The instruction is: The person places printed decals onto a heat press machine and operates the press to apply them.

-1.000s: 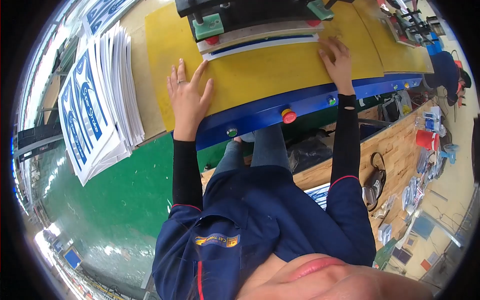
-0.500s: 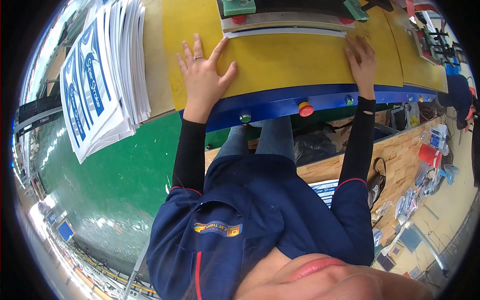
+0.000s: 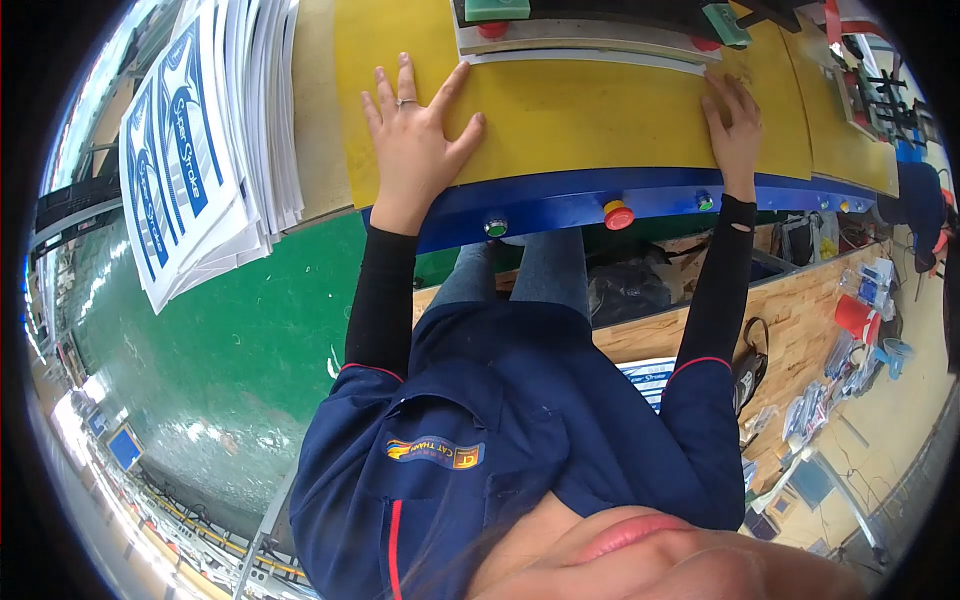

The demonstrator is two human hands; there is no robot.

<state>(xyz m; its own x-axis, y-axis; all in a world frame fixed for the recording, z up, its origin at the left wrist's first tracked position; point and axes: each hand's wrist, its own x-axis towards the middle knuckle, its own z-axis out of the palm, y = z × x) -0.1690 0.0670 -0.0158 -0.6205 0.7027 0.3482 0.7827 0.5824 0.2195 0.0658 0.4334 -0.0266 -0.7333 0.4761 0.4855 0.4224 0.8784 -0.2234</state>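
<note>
My left hand (image 3: 415, 135) lies flat on the yellow work surface (image 3: 600, 120), fingers spread, a ring on one finger. Its index fingertip touches or nearly touches the left end of a white sheet edge (image 3: 590, 62) that sticks out from under a press-like fixture (image 3: 600, 38). At the right end of that edge rests my right hand (image 3: 736, 130), fingers stretched forward and thumb a little apart. Neither hand grips anything. The rest of the white sheet is hidden under the fixture.
A tall stack of printed sheets (image 3: 190, 160) stands on the left. Along the blue front panel (image 3: 560, 200) sit a red stop button (image 3: 618, 214) and green buttons (image 3: 495, 227). Green clamps (image 3: 497, 9) hold the fixture. More printed sheets (image 3: 648, 377) lie below, near a wooden surface (image 3: 640, 335).
The view has shifted slightly, so the fixture and both hands appear a little further right. Both hands stay at the ends of the white edge, with little visible change in pose.
</note>
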